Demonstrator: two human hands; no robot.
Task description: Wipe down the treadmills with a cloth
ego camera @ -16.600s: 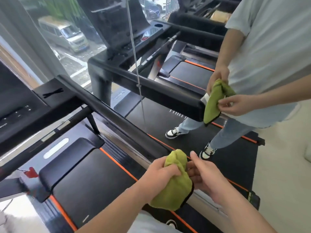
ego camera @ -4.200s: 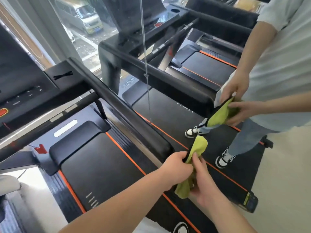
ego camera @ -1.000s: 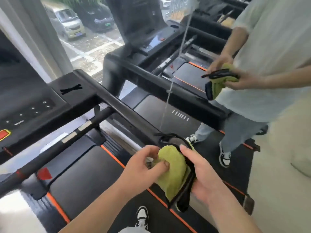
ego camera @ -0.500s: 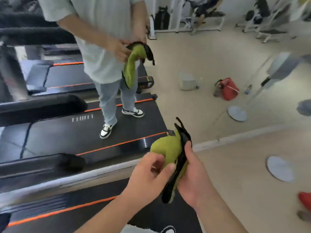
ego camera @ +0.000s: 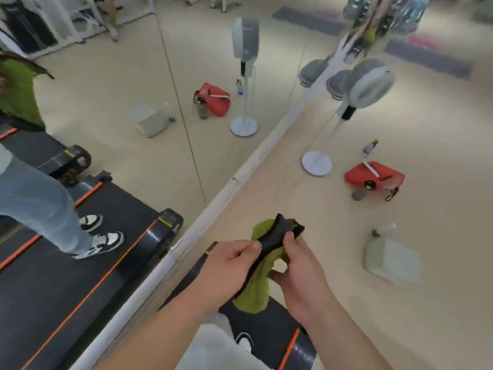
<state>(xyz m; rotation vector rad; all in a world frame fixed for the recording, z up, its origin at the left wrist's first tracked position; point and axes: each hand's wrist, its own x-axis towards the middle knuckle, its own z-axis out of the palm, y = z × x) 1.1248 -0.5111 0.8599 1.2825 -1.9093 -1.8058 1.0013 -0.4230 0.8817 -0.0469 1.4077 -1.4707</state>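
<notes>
Both my hands hold a green cloth point(ego camera: 254, 291) with a black edge in front of me. My left hand point(ego camera: 229, 265) grips the black edge from the left. From the right, my right hand point(ego camera: 301, 273) pinches the cloth, and the green part hangs below the hands. The rear end of a black treadmill point(ego camera: 269, 329) with an orange stripe lies under me. To the left, another treadmill belt point(ego camera: 66, 289) shows in a mirror wall, with a person in light jeans and black-and-white sneakers point(ego camera: 105, 243) standing on it.
The mirror's white base strip point(ego camera: 240, 182) runs diagonally across the beige floor. On the floor to the right stand a fan on a pole point(ego camera: 368, 84), a red bag point(ego camera: 373, 177), a small spray bottle point(ego camera: 370, 146) and a pale canister point(ego camera: 392, 260).
The view has swung further right, away from the treadmill consoles, onto the floor and mirror. Both hands still hold the cloth, and the black edge is now bunched on top.
</notes>
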